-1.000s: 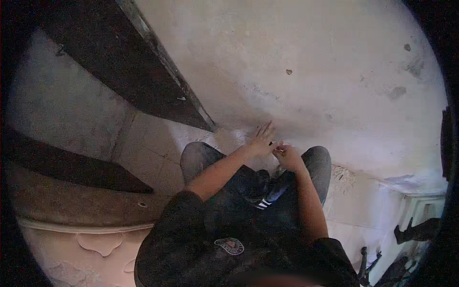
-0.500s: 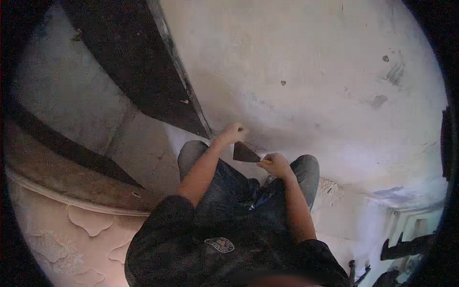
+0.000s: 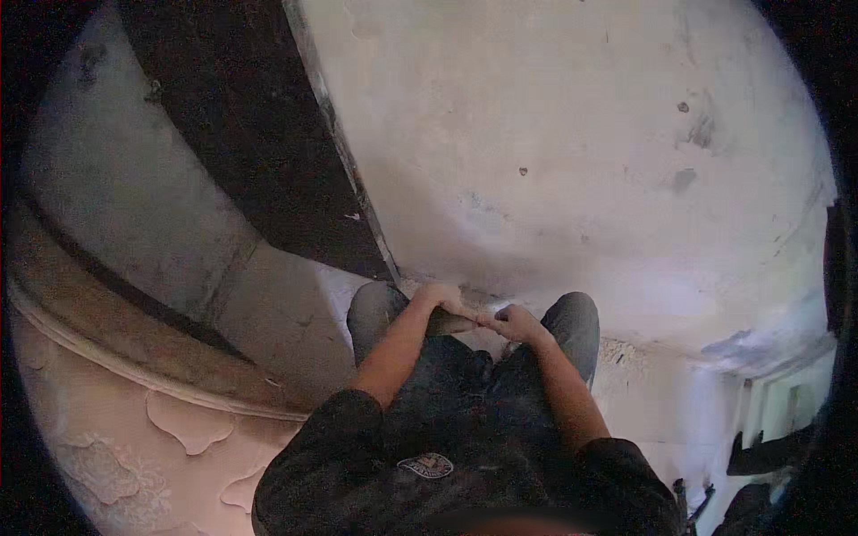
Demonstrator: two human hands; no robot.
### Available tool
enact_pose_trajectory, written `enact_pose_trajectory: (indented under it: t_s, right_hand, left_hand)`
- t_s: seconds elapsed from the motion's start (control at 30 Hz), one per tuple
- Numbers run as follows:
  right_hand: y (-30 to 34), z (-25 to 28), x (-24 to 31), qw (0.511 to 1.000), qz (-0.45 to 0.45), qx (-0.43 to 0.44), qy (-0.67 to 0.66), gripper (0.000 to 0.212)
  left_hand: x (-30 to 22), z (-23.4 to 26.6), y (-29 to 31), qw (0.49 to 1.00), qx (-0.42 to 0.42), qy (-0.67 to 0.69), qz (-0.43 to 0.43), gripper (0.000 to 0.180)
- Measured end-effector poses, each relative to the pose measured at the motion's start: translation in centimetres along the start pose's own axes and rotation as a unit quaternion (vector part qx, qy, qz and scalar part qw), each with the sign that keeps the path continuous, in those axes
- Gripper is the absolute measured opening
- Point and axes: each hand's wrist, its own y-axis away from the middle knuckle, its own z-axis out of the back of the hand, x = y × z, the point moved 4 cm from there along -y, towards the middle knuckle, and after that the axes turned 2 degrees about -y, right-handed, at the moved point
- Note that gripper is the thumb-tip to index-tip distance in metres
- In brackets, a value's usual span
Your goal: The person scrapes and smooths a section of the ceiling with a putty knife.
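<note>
My right hand (image 3: 514,325) is closed around the handle of a putty knife, in front of my bent knees. The knife's broad blade (image 3: 453,324) points left and shows below my left hand (image 3: 440,300). That hand lies along the blade, its closed fingers reaching right to where blade and handle meet, almost touching my right fingers. The fingertips are too small and dim to make out, and much of the knife is covered by my hands.
A stained pale wall (image 3: 536,107) with small holes rises ahead. To the left stands a dark panel (image 3: 232,125) with a worn edge. Crumbled debris (image 3: 623,355) lies by my right knee. A padded, patterned pink surface (image 3: 170,438) is at lower left.
My left hand has come down and right, from the blade's outer end along it toward the handle. The blade is more covered now. The view has shifted slightly.
</note>
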Motion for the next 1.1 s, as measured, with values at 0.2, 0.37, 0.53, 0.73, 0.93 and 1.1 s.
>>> enact_pose_trajectory:
  t_s: [0.2, 0.37, 0.53, 0.73, 0.93, 1.1]
  right_hand:
    - [-0.4, -0.4, -1.1, 0.999, -0.041, -0.027, 0.004, 0.072]
    - [-0.5, -1.9, -2.3, 0.994, -0.072, 0.074, 0.031, 0.080]
    - [-0.2, -2.2, -2.5, 0.984, -0.123, 0.126, 0.009, 0.082]
    - [-0.1, -1.3, -2.3, 0.992, -0.099, 0.079, 0.019, 0.083]
    - [0.0, -1.2, -1.9, 0.995, -0.073, 0.066, 0.004, 0.083]
    - [-0.2, -1.4, -2.4, 0.989, -0.121, 0.081, 0.013, 0.081]
  left_hand:
    - [1.7, -0.5, -1.6, 0.998, -0.036, -0.039, 0.028, 0.071]
    - [2.5, -1.3, -3.5, 0.991, -0.042, -0.110, 0.064, 0.066]
    - [2.7, -1.8, -5.0, 0.986, -0.025, -0.140, 0.084, 0.062]
    - [2.6, -1.7, -5.6, 0.975, -0.027, -0.205, 0.079, 0.058]
    - [4.0, -1.7, -6.0, 0.980, -0.066, -0.148, 0.115, 0.055]
    - [5.0, -1.6, -6.8, 0.982, -0.107, -0.125, 0.096, 0.057]
